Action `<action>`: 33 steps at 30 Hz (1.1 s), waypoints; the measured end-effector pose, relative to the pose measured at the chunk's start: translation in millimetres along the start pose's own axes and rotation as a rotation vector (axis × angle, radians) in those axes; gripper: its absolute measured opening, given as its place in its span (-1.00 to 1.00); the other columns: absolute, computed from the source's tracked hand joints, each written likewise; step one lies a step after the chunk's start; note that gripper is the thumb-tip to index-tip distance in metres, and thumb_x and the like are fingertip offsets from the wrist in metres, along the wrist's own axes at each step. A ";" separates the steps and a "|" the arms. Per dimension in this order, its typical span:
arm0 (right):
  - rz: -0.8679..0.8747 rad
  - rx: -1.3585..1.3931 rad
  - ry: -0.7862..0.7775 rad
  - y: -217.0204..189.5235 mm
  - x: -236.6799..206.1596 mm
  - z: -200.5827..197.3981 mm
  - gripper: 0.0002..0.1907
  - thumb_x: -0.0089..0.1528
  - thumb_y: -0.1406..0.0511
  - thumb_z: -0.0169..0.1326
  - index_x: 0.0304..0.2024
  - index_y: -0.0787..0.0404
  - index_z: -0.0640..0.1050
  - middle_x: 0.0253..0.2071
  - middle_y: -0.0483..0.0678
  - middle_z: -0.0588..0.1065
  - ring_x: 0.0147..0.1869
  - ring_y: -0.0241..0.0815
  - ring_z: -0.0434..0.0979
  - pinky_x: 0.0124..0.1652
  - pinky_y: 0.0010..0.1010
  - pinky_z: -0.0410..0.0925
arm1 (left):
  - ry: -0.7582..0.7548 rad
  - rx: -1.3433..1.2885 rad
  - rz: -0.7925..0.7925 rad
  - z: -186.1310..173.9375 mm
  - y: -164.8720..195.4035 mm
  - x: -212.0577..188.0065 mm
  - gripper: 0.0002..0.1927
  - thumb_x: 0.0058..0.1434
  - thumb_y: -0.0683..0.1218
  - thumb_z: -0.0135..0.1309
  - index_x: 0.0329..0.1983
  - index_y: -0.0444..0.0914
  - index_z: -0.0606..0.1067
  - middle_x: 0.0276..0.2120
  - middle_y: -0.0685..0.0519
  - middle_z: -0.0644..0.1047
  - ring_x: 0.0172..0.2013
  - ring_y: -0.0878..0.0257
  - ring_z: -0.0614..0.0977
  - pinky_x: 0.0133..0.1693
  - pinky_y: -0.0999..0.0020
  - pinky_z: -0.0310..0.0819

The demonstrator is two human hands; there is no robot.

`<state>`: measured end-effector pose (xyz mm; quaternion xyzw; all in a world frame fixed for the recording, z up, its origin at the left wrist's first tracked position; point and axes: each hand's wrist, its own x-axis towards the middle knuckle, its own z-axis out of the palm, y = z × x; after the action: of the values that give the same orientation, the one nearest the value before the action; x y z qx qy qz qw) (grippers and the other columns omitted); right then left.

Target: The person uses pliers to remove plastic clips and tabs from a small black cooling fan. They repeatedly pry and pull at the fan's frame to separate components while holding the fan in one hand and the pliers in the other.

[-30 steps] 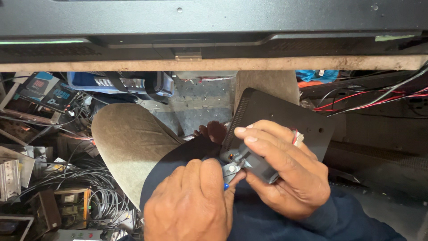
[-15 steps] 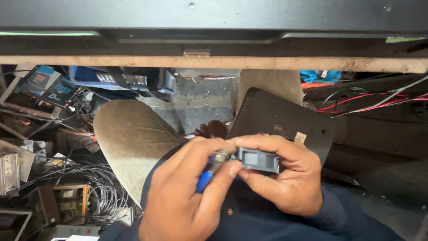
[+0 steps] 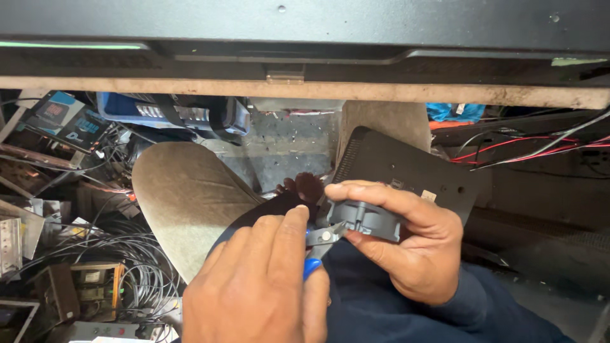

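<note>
Left hand (image 3: 254, 286) clenched on blue-handled pliers (image 3: 321, 240), tips at black part (image 3: 365, 221). Right hand (image 3: 406, 248) grasps part. Advise steady hold, small squeeze, fingers clear.

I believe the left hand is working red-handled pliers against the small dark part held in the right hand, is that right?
Not quite: the head view shows the pliers have blue handles, not red. The rest holds: the left hand works them against the small dark part held in the right hand.
</note>
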<state>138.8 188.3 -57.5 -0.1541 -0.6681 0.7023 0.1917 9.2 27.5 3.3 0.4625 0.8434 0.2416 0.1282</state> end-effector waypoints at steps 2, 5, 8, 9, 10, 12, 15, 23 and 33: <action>-0.045 -0.073 0.008 -1.9 0.2 -0.3 -0.51 0.18 0.62 0.22 0.18 0.40 0.53 0.18 0.24 0.58 0.32 0.00 0.60 0.29 -0.26 0.44 | 0.057 0.032 0.046 0.3 1.6 -0.5 -0.31 -0.08 0.02 0.23 0.14 -0.39 0.48 -0.20 -0.08 0.54 -0.28 0.07 0.59 -0.27 0.15 0.47; -0.081 -0.105 0.019 -2.7 -0.3 0.3 -0.49 0.16 0.62 0.24 0.18 0.39 0.54 0.17 0.24 0.58 0.33 0.03 0.60 0.30 -0.25 0.45 | 0.080 0.070 0.071 -0.3 3.8 -0.3 -0.30 -0.11 0.02 0.22 0.12 -0.41 0.49 -0.20 -0.07 0.53 -0.32 0.08 0.56 -0.31 0.18 0.44; -0.098 -0.054 0.021 -1.3 -1.5 0.9 -0.48 0.16 0.62 0.24 0.18 0.40 0.53 0.19 0.24 0.57 0.35 0.07 0.59 0.30 -0.23 0.45 | 0.064 0.100 0.065 -0.7 6.3 1.3 -0.29 -0.12 0.02 0.22 0.12 -0.43 0.50 -0.21 -0.08 0.53 -0.34 0.07 0.56 -0.33 0.17 0.42; -0.104 -0.029 0.021 -0.5 -1.6 1.1 -0.48 0.16 0.62 0.23 0.18 0.40 0.52 0.19 0.25 0.57 0.35 0.08 0.58 0.30 -0.22 0.45 | 0.057 0.110 0.062 -0.9 7.3 2.1 -0.29 -0.11 0.03 0.22 0.12 -0.43 0.50 -0.22 -0.09 0.53 -0.34 0.06 0.56 -0.33 0.15 0.42; -0.119 -0.033 0.022 0.0 -2.2 1.0 -0.47 0.15 0.62 0.24 0.18 0.39 0.52 0.19 0.25 0.57 0.34 0.08 0.58 0.29 -0.23 0.44 | 0.055 0.137 0.073 -1.0 8.1 2.8 -0.28 -0.12 0.03 0.21 0.11 -0.45 0.50 -0.23 -0.10 0.53 -0.34 0.06 0.56 -0.33 0.14 0.42; -0.151 -0.042 0.024 1.2 -2.6 0.8 -0.45 0.13 0.62 0.24 0.19 0.39 0.52 0.20 0.24 0.56 0.32 0.08 0.56 0.27 -0.24 0.43 | 0.053 0.192 0.097 -1.0 9.7 4.7 -0.26 -0.12 0.04 0.20 0.10 -0.49 0.50 -0.24 -0.12 0.53 -0.35 0.04 0.55 -0.32 0.12 0.42; -0.203 -0.106 0.041 2.5 -3.2 0.9 -0.42 0.11 0.61 0.24 0.21 0.37 0.52 0.14 0.23 0.57 0.32 0.08 0.58 0.33 -0.24 0.39 | 0.163 0.268 0.107 0.9 15.0 6.1 -0.29 -0.09 -0.01 0.15 0.12 -0.52 0.47 -0.22 -0.11 0.53 -0.29 0.05 0.57 -0.25 0.12 0.43; -0.219 -0.216 0.069 3.8 -3.9 -0.4 -0.41 0.10 0.61 0.25 0.20 0.36 0.52 0.15 0.24 0.56 0.32 0.04 0.59 0.35 -0.29 0.36 | 0.076 0.260 0.092 5.6 17.3 6.2 -0.32 -0.09 -0.03 0.18 0.08 -0.54 0.50 -0.36 -0.08 0.50 -0.39 0.06 0.54 -0.39 0.14 0.38; -0.260 -0.255 0.061 2.8 -1.7 0.1 -0.41 0.12 0.62 0.25 0.21 0.36 0.51 0.22 0.21 0.54 0.36 0.06 0.55 0.38 -0.28 0.36 | 0.103 0.369 0.168 11.5 5.0 6.2 -0.56 0.03 0.02 0.23 -0.14 -0.41 0.55 -0.53 0.03 0.44 -0.53 0.15 0.51 -0.50 0.24 0.37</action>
<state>140.1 187.3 -60.4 -0.1106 -0.7600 0.5760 0.2800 14.5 38.4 -3.8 0.5337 0.8373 0.1162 -0.0225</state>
